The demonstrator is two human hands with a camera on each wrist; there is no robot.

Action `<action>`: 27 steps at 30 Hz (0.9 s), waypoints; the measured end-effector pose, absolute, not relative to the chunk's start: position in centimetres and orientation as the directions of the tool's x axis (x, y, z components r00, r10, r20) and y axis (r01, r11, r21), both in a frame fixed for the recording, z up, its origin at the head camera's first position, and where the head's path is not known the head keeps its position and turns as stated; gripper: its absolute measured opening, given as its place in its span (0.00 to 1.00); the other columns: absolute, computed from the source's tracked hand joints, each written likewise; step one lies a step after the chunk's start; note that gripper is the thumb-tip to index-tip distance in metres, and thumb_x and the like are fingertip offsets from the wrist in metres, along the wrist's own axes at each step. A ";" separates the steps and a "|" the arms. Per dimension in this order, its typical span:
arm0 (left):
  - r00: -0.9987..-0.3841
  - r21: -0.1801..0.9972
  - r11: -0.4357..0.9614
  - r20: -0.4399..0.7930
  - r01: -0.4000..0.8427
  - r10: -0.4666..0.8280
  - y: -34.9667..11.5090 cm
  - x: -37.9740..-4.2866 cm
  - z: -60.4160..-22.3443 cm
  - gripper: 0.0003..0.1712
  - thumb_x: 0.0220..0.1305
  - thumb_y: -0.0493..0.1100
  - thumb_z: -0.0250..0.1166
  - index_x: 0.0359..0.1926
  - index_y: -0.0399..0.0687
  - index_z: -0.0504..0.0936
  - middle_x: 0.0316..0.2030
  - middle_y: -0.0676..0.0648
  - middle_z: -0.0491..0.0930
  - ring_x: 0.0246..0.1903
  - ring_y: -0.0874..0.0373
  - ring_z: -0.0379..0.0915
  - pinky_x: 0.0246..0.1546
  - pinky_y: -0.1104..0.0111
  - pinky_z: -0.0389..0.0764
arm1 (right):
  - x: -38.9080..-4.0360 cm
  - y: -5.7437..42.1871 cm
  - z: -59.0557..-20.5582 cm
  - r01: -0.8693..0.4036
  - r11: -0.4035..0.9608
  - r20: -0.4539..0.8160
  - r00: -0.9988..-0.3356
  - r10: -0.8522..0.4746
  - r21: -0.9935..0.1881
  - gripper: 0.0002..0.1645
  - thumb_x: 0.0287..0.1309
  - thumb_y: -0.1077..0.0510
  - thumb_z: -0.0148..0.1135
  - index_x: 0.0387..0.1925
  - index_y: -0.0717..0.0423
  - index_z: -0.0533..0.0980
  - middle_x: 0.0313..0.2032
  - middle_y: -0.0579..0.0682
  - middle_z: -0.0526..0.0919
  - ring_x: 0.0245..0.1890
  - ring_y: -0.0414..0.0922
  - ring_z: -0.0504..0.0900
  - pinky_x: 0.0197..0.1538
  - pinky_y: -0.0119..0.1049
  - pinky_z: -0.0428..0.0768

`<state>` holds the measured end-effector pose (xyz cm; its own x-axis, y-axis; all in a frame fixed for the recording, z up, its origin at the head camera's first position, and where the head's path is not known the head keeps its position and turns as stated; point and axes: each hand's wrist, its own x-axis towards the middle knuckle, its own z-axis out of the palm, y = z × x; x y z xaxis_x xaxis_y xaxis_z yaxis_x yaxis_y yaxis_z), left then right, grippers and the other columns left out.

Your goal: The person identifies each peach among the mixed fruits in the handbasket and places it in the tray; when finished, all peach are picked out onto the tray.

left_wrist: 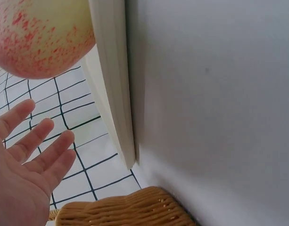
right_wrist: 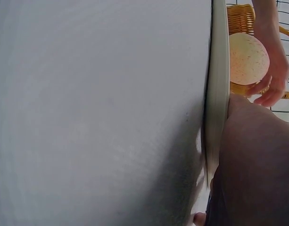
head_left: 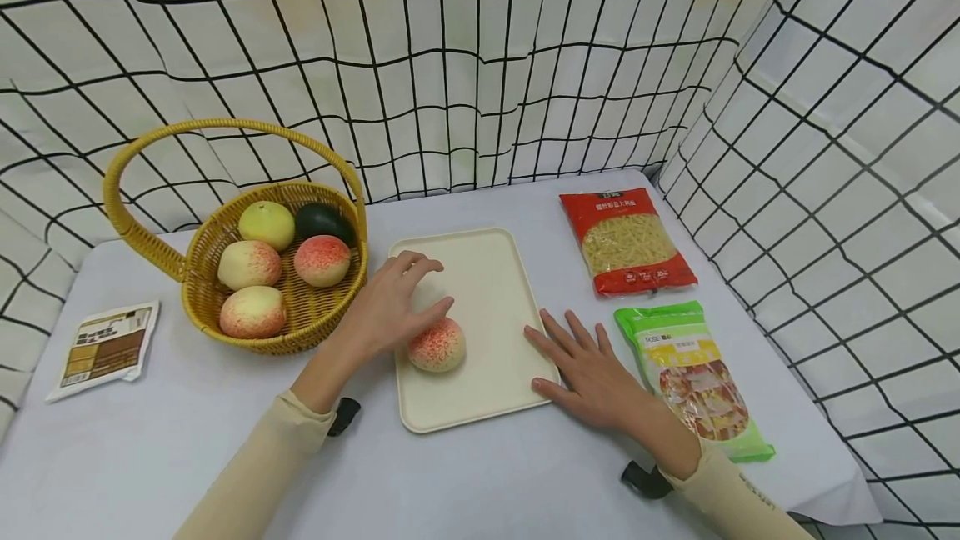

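Note:
A red-speckled peach (head_left: 437, 346) rests on the left part of a cream tray (head_left: 487, 273). My left hand (head_left: 390, 307) hovers over the tray's left side beside the peach, its fingers loosely spread. In the left wrist view a gap shows between those fingers (left_wrist: 43, 141) and the peach (left_wrist: 45, 37); nothing is held. At the tray's right edge lies my right hand (head_left: 588, 377), fingers spread, with the fingertips on the rim. Its thumb side is against the tray wall (right_wrist: 219, 70) in the right wrist view, where most of its fingers are hidden.
Left of the tray stands a yellow wicker basket (head_left: 198, 298) with a tall handle, holding peaches, a yellow-green fruit and a dark green one. A brown-white packet (head_left: 108, 348) lies far left. Red pasta bag (head_left: 626, 244) and green food bag (head_left: 697, 382) lie right. Wire grid surrounds the table.

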<state>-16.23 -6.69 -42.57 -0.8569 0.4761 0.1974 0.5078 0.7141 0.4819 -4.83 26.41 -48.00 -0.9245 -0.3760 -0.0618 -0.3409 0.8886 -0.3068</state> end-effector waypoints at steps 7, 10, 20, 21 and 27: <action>-0.853 0.490 0.703 0.225 0.516 0.471 -7.5 -16.0 -42.1 0.30 0.71 0.62 0.66 0.65 0.50 0.79 0.65 0.46 0.76 0.66 0.44 0.74 0.68 0.45 0.77 | -4.8 26.4 -48.1 -0.340 0.889 -0.059 -0.925 -0.374 -0.306 0.47 0.73 0.27 0.52 0.85 0.28 0.50 0.87 0.41 0.44 0.88 0.59 0.42 0.81 0.76 0.46; -0.848 0.485 0.698 0.245 0.528 0.471 -8.0 -16.0 -42.0 0.29 0.72 0.60 0.66 0.65 0.50 0.79 0.65 0.45 0.76 0.66 0.43 0.74 0.68 0.45 0.77 | -4.8 26.4 -48.1 -0.339 0.889 -0.059 -0.926 -0.374 -0.308 0.47 0.73 0.27 0.52 0.85 0.28 0.50 0.87 0.41 0.44 0.88 0.59 0.42 0.81 0.76 0.46; -0.818 0.424 0.702 0.361 0.572 0.449 -10.0 -16.1 -41.5 0.27 0.73 0.58 0.65 0.63 0.46 0.80 0.60 0.41 0.78 0.62 0.43 0.75 0.65 0.46 0.79 | -4.8 26.3 -48.1 -0.339 0.887 -0.065 -0.924 -0.376 -0.314 0.47 0.73 0.27 0.52 0.85 0.27 0.50 0.87 0.41 0.44 0.88 0.59 0.42 0.80 0.76 0.45; -0.818 0.421 0.705 0.362 0.571 0.447 -10.2 -16.1 -41.5 0.27 0.73 0.58 0.65 0.63 0.46 0.80 0.60 0.41 0.78 0.62 0.43 0.75 0.65 0.46 0.80 | -4.8 26.2 -48.1 -0.338 0.887 -0.066 -0.925 -0.375 -0.315 0.47 0.73 0.27 0.52 0.85 0.27 0.50 0.87 0.41 0.44 0.88 0.60 0.42 0.80 0.76 0.45; -0.819 0.408 0.717 0.377 0.566 0.432 -11.3 -16.0 -41.4 0.25 0.74 0.56 0.65 0.61 0.46 0.80 0.59 0.41 0.79 0.61 0.43 0.76 0.64 0.45 0.80 | -4.8 26.3 -48.2 -0.335 0.890 -0.069 -0.926 -0.372 -0.309 0.47 0.73 0.27 0.52 0.85 0.27 0.49 0.87 0.41 0.44 0.88 0.60 0.42 0.81 0.75 0.44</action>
